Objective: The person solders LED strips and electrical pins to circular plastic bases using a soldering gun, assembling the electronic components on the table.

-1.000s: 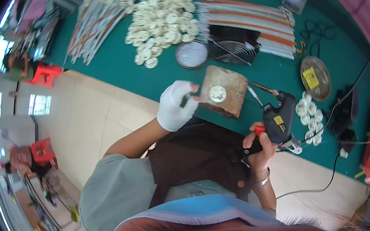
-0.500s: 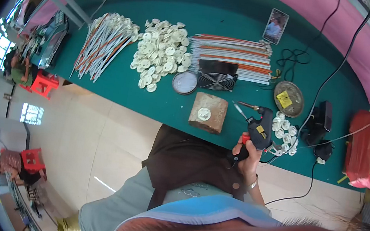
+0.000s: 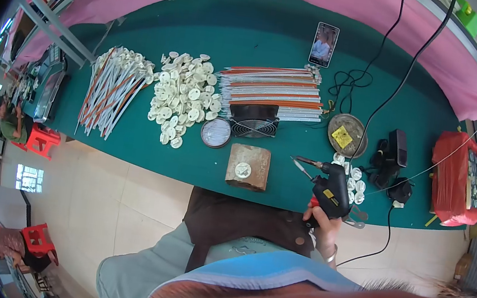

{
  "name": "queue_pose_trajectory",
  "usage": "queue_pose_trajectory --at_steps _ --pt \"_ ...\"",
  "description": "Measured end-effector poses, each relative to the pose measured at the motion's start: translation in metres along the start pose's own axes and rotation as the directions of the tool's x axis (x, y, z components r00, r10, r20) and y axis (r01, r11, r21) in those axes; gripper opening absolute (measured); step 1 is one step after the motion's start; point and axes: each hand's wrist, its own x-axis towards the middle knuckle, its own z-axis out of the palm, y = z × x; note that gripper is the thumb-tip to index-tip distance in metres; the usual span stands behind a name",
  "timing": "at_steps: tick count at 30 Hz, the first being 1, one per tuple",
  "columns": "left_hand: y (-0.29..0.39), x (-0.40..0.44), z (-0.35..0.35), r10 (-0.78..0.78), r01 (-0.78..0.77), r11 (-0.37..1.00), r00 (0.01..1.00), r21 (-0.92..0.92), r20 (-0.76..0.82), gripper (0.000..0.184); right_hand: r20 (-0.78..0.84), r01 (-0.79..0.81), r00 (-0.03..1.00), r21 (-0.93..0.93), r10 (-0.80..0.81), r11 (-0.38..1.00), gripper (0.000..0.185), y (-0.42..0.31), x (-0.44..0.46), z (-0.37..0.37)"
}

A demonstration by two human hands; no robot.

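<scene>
My right hand (image 3: 325, 225) is closed round the grip of a black soldering gun (image 3: 332, 191) with a red trigger. The gun hangs over the front edge of the table, its metal tip and thin feed tube pointing left. To the left of that tip stands a brown block (image 3: 256, 157), apart from it. One round white disc (image 3: 242, 170) lies on top of the block. Just beyond the gun are several white discs (image 3: 356, 182), partly hidden by it. My left hand is out of view.
Behind the block are a small fan (image 3: 253, 128), a round lidded dish (image 3: 216, 132) and rows of white and orange strips (image 3: 270, 90). A disc pile (image 3: 185, 97) and loose strips (image 3: 112, 93) lie left. A metal dish (image 3: 354, 147), cables and a red bin (image 3: 443, 176) are right.
The view has shifted, so the table's things appear lower and further left. My right hand, still holding the soldering gun, has moved slightly right, away from the block.
</scene>
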Motion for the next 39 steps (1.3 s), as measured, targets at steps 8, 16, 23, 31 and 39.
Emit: queue_pose_trajectory --at_steps 8,16,23,31,39 --pt "-0.008 0.002 -0.004 -0.006 0.006 1.0 1.0 -0.029 0.019 0.03 -0.04 0.067 0.997 0.039 -0.065 0.997 0.025 -0.006 0.008 0.009" --pt "-0.014 0.007 -0.003 -0.01 0.012 0.999 0.999 -0.038 0.031 0.032 -0.025 0.039 0.999 0.113 -0.037 0.993 0.03 -0.002 0.006 0.002" --pt "-0.019 0.014 -0.003 -0.01 0.012 0.999 0.999 -0.037 0.048 0.033 -0.049 0.04 0.998 0.131 -0.034 0.991 0.029 0.001 0.006 -0.001" --pt "-0.024 0.022 -0.016 -0.003 0.003 1.0 1.0 -0.022 0.006 0.034 -0.052 0.042 0.998 0.09 -0.038 0.995 0.029 0.009 0.008 0.005" --pt "-0.071 -0.051 -0.063 -0.073 0.152 0.983 0.832 0.1 -0.549 0.035 -0.03 0.07 0.997 0.049 -0.069 0.996 0.03 0.032 0.025 0.005"
